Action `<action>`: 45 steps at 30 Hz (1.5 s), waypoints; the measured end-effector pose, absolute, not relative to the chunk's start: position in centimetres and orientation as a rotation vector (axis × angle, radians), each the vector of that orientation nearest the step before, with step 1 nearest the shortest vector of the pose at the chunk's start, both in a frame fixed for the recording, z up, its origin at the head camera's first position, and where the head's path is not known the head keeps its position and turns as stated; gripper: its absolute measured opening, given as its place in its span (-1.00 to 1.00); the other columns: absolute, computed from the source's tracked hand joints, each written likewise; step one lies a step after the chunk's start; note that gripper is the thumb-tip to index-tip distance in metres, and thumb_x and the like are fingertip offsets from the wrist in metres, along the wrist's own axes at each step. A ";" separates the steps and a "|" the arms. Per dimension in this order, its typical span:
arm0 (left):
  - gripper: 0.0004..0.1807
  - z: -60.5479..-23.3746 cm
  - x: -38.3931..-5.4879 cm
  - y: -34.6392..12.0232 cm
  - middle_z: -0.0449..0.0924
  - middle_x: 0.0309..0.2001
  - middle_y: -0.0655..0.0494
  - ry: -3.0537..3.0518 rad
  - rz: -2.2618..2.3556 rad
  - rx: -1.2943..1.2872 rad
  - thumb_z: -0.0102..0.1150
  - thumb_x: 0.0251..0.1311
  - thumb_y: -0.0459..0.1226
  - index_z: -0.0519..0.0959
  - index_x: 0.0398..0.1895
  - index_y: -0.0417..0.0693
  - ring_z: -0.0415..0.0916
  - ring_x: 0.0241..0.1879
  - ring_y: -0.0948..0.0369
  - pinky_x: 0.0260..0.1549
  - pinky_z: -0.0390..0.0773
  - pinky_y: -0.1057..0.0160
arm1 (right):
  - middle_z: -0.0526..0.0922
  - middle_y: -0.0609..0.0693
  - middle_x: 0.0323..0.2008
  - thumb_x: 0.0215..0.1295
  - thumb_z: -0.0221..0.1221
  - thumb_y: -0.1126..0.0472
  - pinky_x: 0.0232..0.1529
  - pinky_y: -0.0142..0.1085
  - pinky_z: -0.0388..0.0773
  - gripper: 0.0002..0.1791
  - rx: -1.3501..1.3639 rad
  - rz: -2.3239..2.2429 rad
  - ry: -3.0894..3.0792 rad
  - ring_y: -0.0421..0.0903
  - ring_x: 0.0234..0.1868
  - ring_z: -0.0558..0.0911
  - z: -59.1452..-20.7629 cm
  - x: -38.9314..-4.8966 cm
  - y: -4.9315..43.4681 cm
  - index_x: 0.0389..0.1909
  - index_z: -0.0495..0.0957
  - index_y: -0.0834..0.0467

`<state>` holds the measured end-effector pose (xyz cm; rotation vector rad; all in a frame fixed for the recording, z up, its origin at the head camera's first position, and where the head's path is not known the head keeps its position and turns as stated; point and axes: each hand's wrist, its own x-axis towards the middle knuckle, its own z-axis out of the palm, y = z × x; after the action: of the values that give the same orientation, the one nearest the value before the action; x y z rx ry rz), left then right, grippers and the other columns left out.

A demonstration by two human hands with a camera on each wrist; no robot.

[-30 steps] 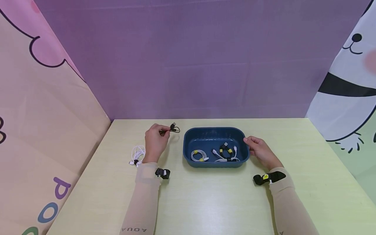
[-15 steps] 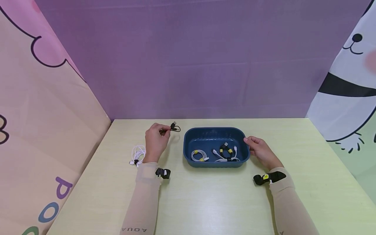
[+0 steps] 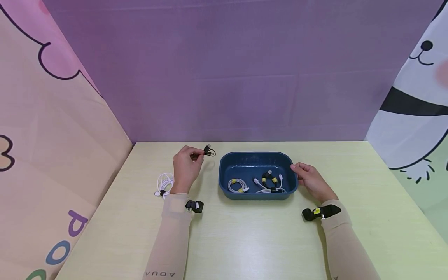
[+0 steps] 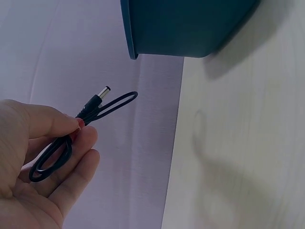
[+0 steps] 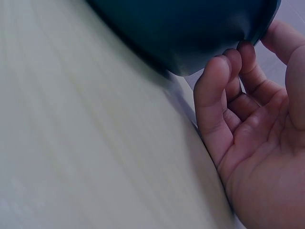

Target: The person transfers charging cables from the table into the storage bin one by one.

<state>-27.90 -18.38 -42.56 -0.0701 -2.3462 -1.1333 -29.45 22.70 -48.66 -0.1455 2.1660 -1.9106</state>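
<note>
My left hand [image 3: 186,167] pinches a short black cable [image 4: 88,114] between thumb and fingertips, held above the table left of a blue bin. A red tie shows at the pinch, and a silver barrel plug [image 4: 104,92] and a loop stick out past the fingers. At the bin's right end, my right hand [image 3: 310,179] grips the rim of the blue bin [image 3: 257,196], thumb on top and fingers against the outer wall. Inside the bin lie a white coiled cable [image 3: 237,185], a black coiled cable [image 3: 268,179] with yellow ties, and another white cable [image 3: 271,190].
A white coiled cable [image 3: 164,183] with a black tie lies on the table [image 3: 245,237] just left of my left wrist, partly covered by it. A purple cloth backdrop [image 3: 245,77] rises behind the table's far edge, with printed cloths on both sides.
The black cable's free end has tilted up very slightly in my left hand. Both hands and the bin otherwise keep their places.
</note>
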 end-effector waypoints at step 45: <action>-0.92 -41.7 -27.7 -17.7 0.68 -0.21 -0.10 -2.325 -1.164 -0.117 0.35 0.19 -0.45 0.77 -0.28 -0.24 0.74 -0.23 0.04 -0.13 0.72 0.11 | 0.54 -0.22 -0.37 0.53 0.10 -0.09 -0.24 -0.49 0.60 -0.69 -0.136 -1.929 2.141 -0.30 -0.34 0.57 -48.6 -29.4 22.7 -0.23 0.55 0.07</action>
<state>-27.74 -17.69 -41.72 -0.1165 -2.3249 -1.1637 -29.40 22.68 -48.63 -0.1363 2.1411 -1.9294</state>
